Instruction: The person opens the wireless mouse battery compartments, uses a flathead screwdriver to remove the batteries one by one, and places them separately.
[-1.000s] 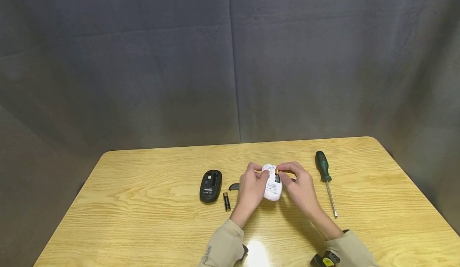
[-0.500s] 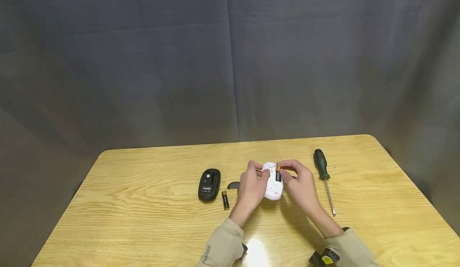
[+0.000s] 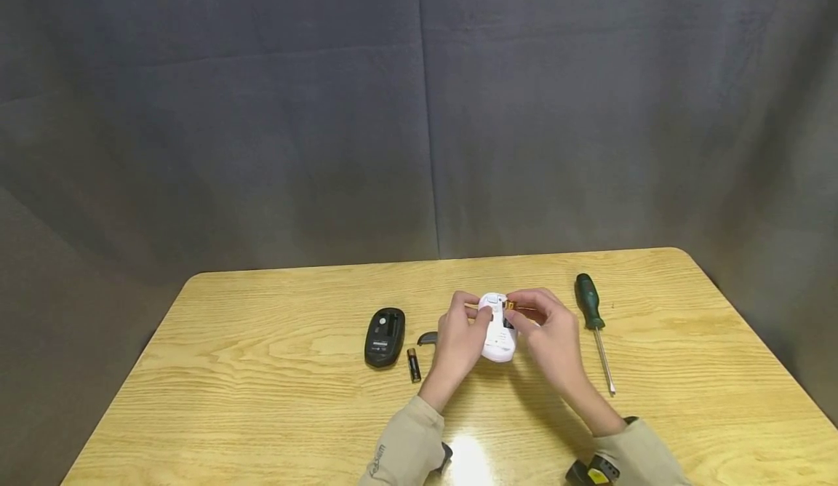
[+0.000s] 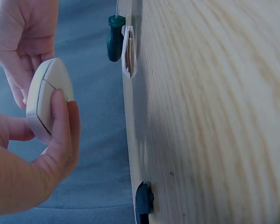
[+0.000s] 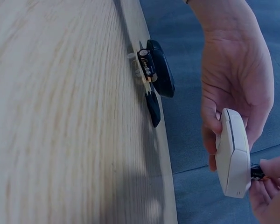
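Note:
My left hand [image 3: 461, 337] grips a white computer mouse [image 3: 499, 348] by its left side, underside up, above the table. In the right wrist view the mouse [image 5: 233, 156] is seen edge-on, and a black-and-copper battery [image 5: 257, 172] sticks out from its underside. Thumb and fingers of my right hand [image 3: 546, 326] pinch that battery [image 3: 511, 305] at the open battery slot. Its inner end is hidden, so I cannot tell how far it sits in the slot. The left wrist view shows my left fingers [image 4: 59, 126] curled on the top shell of the mouse.
Left on the wooden table [image 3: 262, 369] lie a black mouse [image 3: 385, 337], underside up, a loose battery [image 3: 414, 365] and a black cover [image 3: 428, 338]. A green-handled screwdriver [image 3: 592, 311] lies at the right. A small white cover [image 4: 129, 53] rests on the table beyond the hands.
The battery in my right fingers has tilted and shifted outward at its copper end, baring more of the dark slot. My left hand and the white mouse stay nearly still.

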A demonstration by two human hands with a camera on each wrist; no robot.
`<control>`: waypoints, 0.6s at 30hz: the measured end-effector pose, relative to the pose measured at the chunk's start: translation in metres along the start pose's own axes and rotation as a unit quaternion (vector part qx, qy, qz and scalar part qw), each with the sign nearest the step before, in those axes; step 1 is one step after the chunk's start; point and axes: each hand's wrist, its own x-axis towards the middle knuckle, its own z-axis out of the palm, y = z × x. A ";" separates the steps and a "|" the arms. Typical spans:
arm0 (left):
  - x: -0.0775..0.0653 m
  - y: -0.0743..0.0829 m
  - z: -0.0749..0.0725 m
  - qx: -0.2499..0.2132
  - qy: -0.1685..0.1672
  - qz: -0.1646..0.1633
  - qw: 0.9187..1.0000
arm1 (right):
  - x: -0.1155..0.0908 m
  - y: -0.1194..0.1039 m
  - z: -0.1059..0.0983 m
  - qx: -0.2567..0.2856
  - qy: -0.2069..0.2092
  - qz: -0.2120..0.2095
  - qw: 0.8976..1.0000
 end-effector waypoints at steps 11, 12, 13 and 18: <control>0.001 0.000 -0.001 -0.005 -0.001 -0.003 1.000 | 0.004 0.000 -0.005 -0.013 -0.022 -0.011 1.000; 0.001 -0.001 -0.001 -0.006 -0.003 -0.004 1.000 | 0.004 -0.001 -0.006 -0.016 -0.025 -0.006 1.000; 0.001 -0.001 -0.001 -0.006 -0.004 -0.003 1.000 | 0.005 -0.001 -0.007 -0.019 -0.028 -0.002 0.999; -0.001 0.001 0.001 0.003 -0.010 -0.007 1.000 | 0.007 -0.003 -0.013 -0.001 -0.020 0.036 0.999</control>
